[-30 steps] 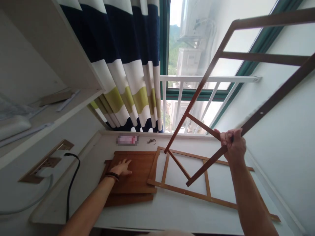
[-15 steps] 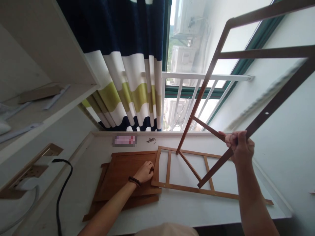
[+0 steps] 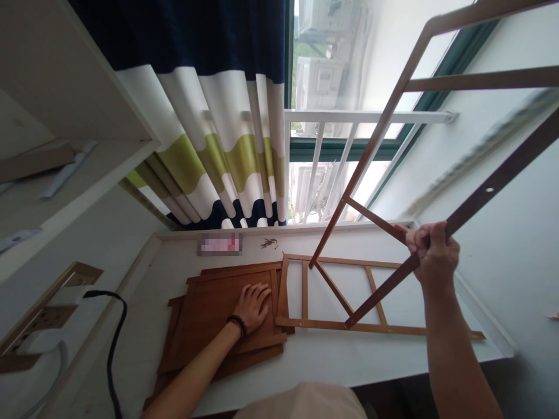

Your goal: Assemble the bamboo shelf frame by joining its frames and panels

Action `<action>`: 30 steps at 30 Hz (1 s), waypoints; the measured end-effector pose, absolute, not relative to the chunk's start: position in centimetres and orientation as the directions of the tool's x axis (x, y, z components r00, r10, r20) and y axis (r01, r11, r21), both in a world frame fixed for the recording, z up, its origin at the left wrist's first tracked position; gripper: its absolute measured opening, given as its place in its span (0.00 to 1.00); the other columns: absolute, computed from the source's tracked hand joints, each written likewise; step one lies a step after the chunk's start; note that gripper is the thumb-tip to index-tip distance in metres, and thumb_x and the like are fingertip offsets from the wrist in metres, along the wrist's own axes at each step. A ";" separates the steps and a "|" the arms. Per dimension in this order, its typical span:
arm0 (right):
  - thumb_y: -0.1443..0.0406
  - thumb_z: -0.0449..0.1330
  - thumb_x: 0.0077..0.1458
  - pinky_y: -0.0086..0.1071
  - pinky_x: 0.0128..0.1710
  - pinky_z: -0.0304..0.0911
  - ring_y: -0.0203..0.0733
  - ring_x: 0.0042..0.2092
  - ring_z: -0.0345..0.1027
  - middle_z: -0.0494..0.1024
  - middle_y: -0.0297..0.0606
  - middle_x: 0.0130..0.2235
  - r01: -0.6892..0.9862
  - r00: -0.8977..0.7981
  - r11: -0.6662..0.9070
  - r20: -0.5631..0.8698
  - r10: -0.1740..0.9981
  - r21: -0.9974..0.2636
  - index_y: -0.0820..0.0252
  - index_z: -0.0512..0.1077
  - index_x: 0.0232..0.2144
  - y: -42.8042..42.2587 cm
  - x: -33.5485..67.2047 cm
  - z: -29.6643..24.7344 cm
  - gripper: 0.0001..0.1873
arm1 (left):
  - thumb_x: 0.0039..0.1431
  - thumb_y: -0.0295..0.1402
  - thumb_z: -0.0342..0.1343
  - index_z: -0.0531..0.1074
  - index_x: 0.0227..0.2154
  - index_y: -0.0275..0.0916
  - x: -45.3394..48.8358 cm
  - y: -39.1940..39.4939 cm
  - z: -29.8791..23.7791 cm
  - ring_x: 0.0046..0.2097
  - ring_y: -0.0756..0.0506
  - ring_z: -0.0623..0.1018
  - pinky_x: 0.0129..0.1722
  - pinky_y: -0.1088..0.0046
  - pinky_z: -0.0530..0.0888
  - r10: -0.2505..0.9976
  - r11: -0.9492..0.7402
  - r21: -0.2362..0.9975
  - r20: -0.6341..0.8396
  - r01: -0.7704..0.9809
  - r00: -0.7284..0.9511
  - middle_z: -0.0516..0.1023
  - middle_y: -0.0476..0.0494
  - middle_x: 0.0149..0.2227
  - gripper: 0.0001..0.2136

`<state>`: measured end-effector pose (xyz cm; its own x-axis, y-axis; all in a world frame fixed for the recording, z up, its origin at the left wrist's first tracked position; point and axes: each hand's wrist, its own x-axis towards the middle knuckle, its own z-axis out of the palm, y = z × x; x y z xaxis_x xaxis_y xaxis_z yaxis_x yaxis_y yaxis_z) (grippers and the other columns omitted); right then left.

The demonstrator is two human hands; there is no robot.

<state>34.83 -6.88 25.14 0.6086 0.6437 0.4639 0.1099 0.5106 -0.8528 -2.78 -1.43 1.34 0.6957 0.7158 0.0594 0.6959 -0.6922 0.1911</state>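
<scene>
My right hand (image 3: pixel 434 250) is closed around one long rail of a brown wooden frame (image 3: pixel 379 134). That frame is held up at a slant, and its lower end is over the white surface. My left hand (image 3: pixel 253 307) lies flat, fingers spread, on the top of several stacked brown wooden panels (image 3: pixel 205 320). A beaded bracelet is on that wrist. A second wooden frame (image 3: pixel 318 324) with crossbars lies flat on the surface, its left end beside the panels.
A small pile of screws (image 3: pixel 269 242) and a blurred pink packet (image 3: pixel 219 244) sit along the back of the white surface (image 3: pixel 349 361). A wall socket strip (image 3: pixel 52 314) with a black cable (image 3: pixel 114 349) is at left. Behind are a striped curtain (image 3: pixel 236 116) and a railing (image 3: pixel 332 116).
The wooden panels have shifted and fanned out a little under my left hand, whose fingers have gone from curled to spread flat. My right hand keeps its hold on the raised frame.
</scene>
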 end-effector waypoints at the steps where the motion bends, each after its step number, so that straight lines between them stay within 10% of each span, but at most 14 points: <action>1: 0.55 0.50 0.55 0.40 0.34 0.68 0.29 0.15 0.50 0.53 0.23 0.10 0.113 0.611 0.510 0.464 0.641 -0.853 0.59 0.64 0.19 -6.8 34.9 25.1 0.19 | 0.54 0.33 0.45 0.63 0.49 0.42 -2.5 -0.8 1.7 0.53 0.42 0.63 0.55 0.57 0.53 0.732 -0.672 0.205 0.041 0.711 0.680 0.66 0.43 0.52 0.19; 16: 0.54 0.51 0.55 0.43 0.38 0.67 0.30 0.15 0.50 0.52 0.22 0.11 0.129 0.630 0.484 0.448 0.634 -0.866 0.59 0.63 0.20 -7.6 35.3 24.6 0.18 | 0.53 0.34 0.46 0.73 0.29 0.42 3.9 2.7 4.1 0.51 0.42 0.62 0.59 0.57 0.46 0.271 -0.933 0.237 -0.028 0.270 0.962 0.72 0.43 0.35 0.10; 21: 0.54 0.50 0.55 0.42 0.39 0.67 0.29 0.15 0.49 0.51 0.22 0.11 0.136 0.648 0.466 0.435 0.625 -0.874 0.59 0.62 0.19 -7.8 35.4 24.6 0.19 | 0.53 0.34 0.46 0.75 0.24 0.42 3.2 2.5 4.0 0.53 0.41 0.61 0.59 0.56 0.48 0.380 -0.871 0.304 -0.085 0.387 0.921 0.70 0.43 0.43 0.11; 30: 0.56 0.50 0.56 0.42 0.36 0.67 0.29 0.15 0.49 0.52 0.22 0.11 0.110 0.625 0.522 0.468 0.625 -0.846 0.60 0.64 0.19 -7.8 35.2 24.6 0.18 | 0.56 0.36 0.43 0.53 0.58 0.38 -2.1 0.6 1.5 0.61 0.40 0.50 0.60 0.55 0.46 0.729 -0.683 0.186 0.108 0.707 0.676 0.51 0.38 0.60 0.25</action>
<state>35.17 -7.75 24.63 0.6247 0.6254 0.4676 0.1101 0.5223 -0.8456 -2.14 0.61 1.51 0.6759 0.7291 0.1076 0.7067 -0.6826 0.1863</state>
